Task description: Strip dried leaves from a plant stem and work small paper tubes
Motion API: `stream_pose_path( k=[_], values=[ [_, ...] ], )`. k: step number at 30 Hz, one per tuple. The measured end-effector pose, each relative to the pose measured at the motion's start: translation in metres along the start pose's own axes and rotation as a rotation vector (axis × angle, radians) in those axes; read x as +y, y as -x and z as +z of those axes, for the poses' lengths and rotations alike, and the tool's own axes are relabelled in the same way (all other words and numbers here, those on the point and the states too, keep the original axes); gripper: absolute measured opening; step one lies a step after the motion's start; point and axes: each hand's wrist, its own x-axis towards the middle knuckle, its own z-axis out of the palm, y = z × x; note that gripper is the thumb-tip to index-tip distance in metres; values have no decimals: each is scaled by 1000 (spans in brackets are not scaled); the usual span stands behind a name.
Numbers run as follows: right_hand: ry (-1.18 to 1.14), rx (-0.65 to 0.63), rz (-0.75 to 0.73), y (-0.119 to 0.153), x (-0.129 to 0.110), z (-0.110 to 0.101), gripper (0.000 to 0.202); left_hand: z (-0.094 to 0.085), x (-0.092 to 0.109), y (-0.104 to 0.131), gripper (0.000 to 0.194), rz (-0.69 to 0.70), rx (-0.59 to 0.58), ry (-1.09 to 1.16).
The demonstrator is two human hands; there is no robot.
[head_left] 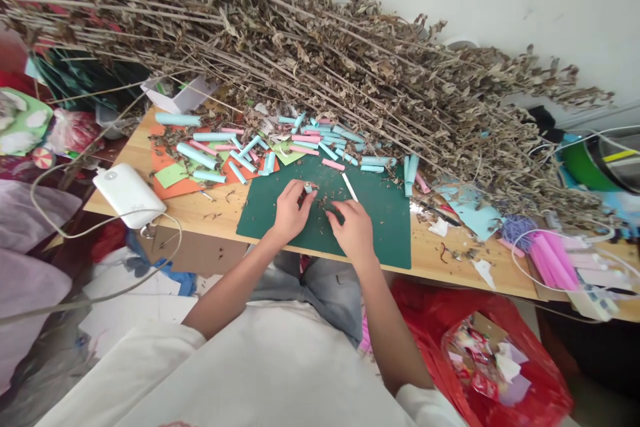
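My left hand (293,212) is closed around a small rolled paper tube (307,187), whose open end points up between thumb and fingers. Just across from it, my right hand (353,227) has thumb and forefinger bent toward each other in a pinch beside crumbs of dried leaf (324,203). Whatever it grips is too small to make out. Both hands are over a dark green cutting mat (390,233). A thin white stick (350,187) lies on the mat beyond my right hand.
Light blue paper rolls (197,156) and pink ones (333,165) lie scattered behind the mat. A large bundle of dried stalks (320,47) covers the table's back. At left sits a white power bank (129,195) with a cable; a red bag of rubbish (545,373) is below right.
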Motion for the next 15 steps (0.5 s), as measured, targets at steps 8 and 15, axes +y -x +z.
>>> stream_pose_path(
  k=[8, 15],
  values=[
    [-56, -73, -67, -26, -7, 20, 25, 1, -4, 0, 16, -56, 21, 23],
    [-527, 253, 160, -28, -15, -3, 17, 5, -6, 1, 15, 65, -95, -10]
  ],
)
